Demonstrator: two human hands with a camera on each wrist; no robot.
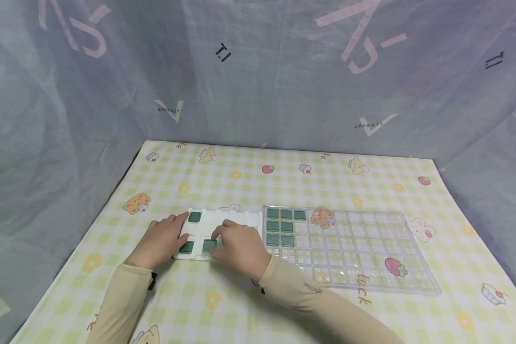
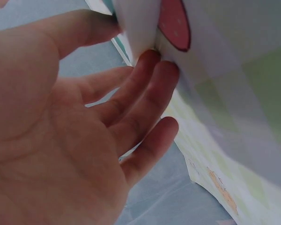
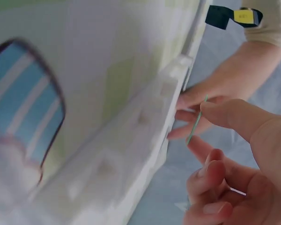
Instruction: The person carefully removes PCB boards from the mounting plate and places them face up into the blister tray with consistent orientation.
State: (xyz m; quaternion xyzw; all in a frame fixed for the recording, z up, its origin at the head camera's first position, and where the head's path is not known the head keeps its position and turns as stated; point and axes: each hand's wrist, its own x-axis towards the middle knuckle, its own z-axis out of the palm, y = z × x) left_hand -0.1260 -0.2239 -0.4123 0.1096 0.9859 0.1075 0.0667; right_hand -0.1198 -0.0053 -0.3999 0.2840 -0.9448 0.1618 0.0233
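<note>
A white tray [image 1: 198, 231] lies on the tablecloth, with green circuit boards at its upper left [image 1: 194, 217] and lower left [image 1: 186, 247]. My left hand [image 1: 163, 240] rests along the tray's left edge, its thumb reaching over the rim and its fingers fairly straight. Between thumb and index finger, my right hand [image 1: 241, 246] pinches another green circuit board [image 3: 196, 121], seen edge-on in the right wrist view and over the tray's lower middle in the head view. The other fingers of that hand are curled.
Right of the white tray lies a large clear plastic tray [image 1: 370, 289] divided into small compartments. Several green circuit boards [image 1: 285, 227] sit in its upper left compartments. A checked, printed tablecloth [image 1: 241, 191] covers the table, and grey cloth [image 1: 258, 86] hangs behind it.
</note>
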